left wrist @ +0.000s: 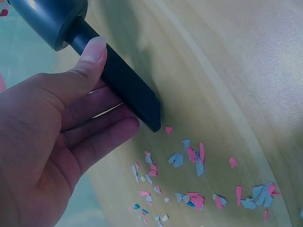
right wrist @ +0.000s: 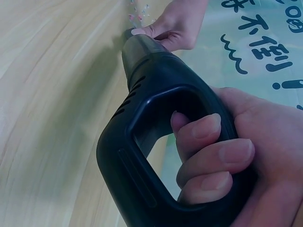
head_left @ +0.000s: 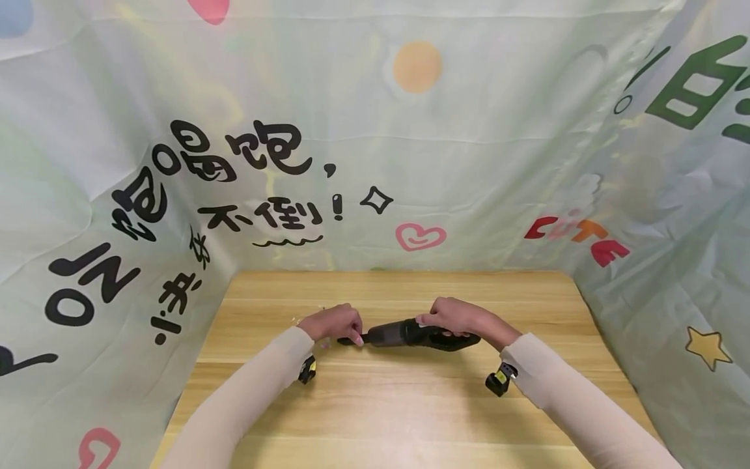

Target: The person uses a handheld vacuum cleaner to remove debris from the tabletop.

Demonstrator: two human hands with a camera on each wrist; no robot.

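Right hand (right wrist: 271, 137), fingers wrapped round the black vacuum (head_left: 417, 334); left hand (left wrist: 45, 127), fingers pinching its nozzle (left wrist: 124, 81); best keep it low, meeting the paper scraps (left wrist: 196, 200) slowly.

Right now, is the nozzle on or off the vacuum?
On: the left wrist view shows the nozzle joined to the vacuum, no gap visible.

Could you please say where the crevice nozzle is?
In the left wrist view, the crevice nozzle is upper-left of centre, gripped by the left hand, its tip beside paper scraps.
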